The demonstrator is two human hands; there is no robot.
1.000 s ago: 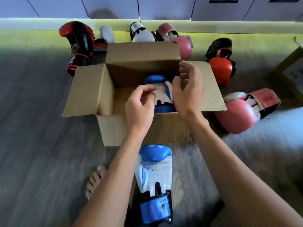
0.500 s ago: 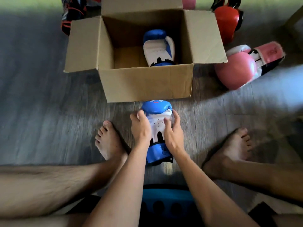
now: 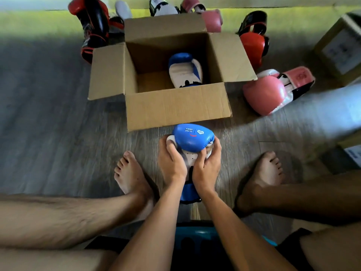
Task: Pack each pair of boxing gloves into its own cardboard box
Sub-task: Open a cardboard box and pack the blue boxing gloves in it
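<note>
An open cardboard box (image 3: pixel 175 106) stands on the floor ahead of me, its flaps spread out. One blue and white boxing glove (image 3: pixel 185 72) lies inside it at the right. The matching second blue and white glove (image 3: pixel 192 138) is just in front of the box, its padded end tipped up. My left hand (image 3: pixel 171 161) grips its left side and my right hand (image 3: pixel 208 163) grips its right side. Its blue cuff shows below my wrists.
Behind and beside the box lie a black and red glove (image 3: pixel 95 26), white gloves (image 3: pixel 162 6), pink gloves (image 3: pixel 273 90) (image 3: pixel 212 20) and a red glove (image 3: pixel 252 45). More cardboard boxes (image 3: pixel 340 49) stand at the right. My bare feet flank the held glove.
My hands left the box, dropped to the glove on the floor and closed on both its sides. Since half a second ago its front end has tipped up off the floor.
</note>
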